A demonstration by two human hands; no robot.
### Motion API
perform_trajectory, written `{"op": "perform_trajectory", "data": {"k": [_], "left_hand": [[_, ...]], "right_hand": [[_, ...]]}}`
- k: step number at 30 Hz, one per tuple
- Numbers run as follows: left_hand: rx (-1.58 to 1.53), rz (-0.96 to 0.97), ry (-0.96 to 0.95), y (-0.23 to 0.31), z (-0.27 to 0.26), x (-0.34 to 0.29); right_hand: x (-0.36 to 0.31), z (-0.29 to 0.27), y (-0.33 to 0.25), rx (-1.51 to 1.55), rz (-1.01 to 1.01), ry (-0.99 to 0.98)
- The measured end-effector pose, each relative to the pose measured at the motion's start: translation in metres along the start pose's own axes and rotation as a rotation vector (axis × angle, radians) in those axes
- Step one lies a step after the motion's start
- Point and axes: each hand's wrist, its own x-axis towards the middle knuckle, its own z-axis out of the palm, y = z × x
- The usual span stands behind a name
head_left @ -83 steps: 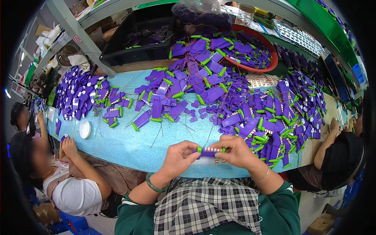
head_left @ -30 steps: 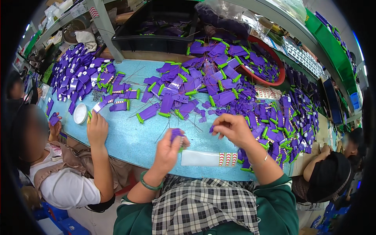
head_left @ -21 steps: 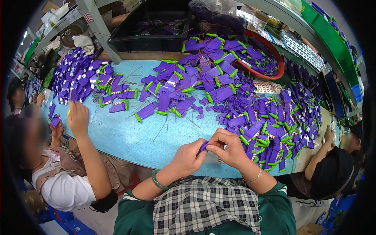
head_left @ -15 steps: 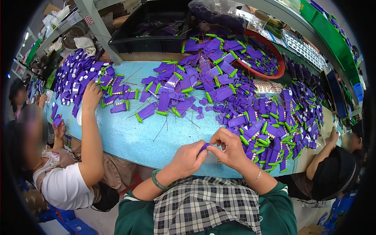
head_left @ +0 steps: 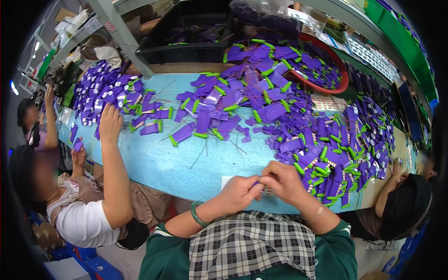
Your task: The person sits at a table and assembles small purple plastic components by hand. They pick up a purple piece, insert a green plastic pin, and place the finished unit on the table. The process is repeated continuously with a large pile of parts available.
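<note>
Close to the table's near edge, my left hand (head_left: 239, 191) and my right hand (head_left: 282, 181) meet, both closed on one small purple plastic piece (head_left: 255, 184). Fingers cover most of it, so its shape is hard to make out. A white flat patch (head_left: 226, 180) shows on the table beside my left hand. Right of my right hand lies a wide heap of flat purple plastic parts (head_left: 291, 145), many with bright green ends (head_left: 299, 168) and striped strips. More of these parts, with thin dark wires, spread toward the middle of the blue table (head_left: 205, 172).
At the back stand a black bin (head_left: 186, 55) and a red basin (head_left: 344, 84) holding purple parts. A grey post (head_left: 123, 37) rises at the back left. A co-worker's hand (head_left: 110, 122) reaches a purple and white heap (head_left: 95, 88). Another person (head_left: 406, 200) sits at the right.
The whole view has shifted slightly, so the table appears further right. My hands stay together on the purple piece, which is now more covered. A white patch shows beside my left hand.
</note>
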Motion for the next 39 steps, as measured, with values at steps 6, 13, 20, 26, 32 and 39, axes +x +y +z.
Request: {"op": "perform_trajectory", "data": {"k": [6, 13, 20, 26, 32, 39], "left_hand": [[0.535, 0.176, 0.457, -0.017, -0.081, 0.005], [1.094, -0.205, 0.63, -0.056, -0.158, 0.0], [0.893, -0.108, 0.598, -0.056, -0.122, -0.02], [-0.014, 0.142, 0.616, -0.005, -0.046, -0.041], [-0.517, -0.139, 0.135, -0.014, 0.014, -0.003], [-0.464, -0.226, 0.006, -0.029, 0.019, 0.008]], "right_hand": [[-0.009, -0.138, 0.013, -0.023, 0.188, 0.232], [-0.034, -0.223, 0.042, -1.039, 0.089, 0.435], [-0.031, -0.038, 0.025, -0.58, -0.231, 0.109], [-0.028, 0.012, 0.029, -0.665, -0.144, 0.093], [-0.025, 0.016, 0.046, -0.573, -0.203, 0.101], [-0.02, -0.009, 0.033, -0.221, -0.193, 0.043]]}}
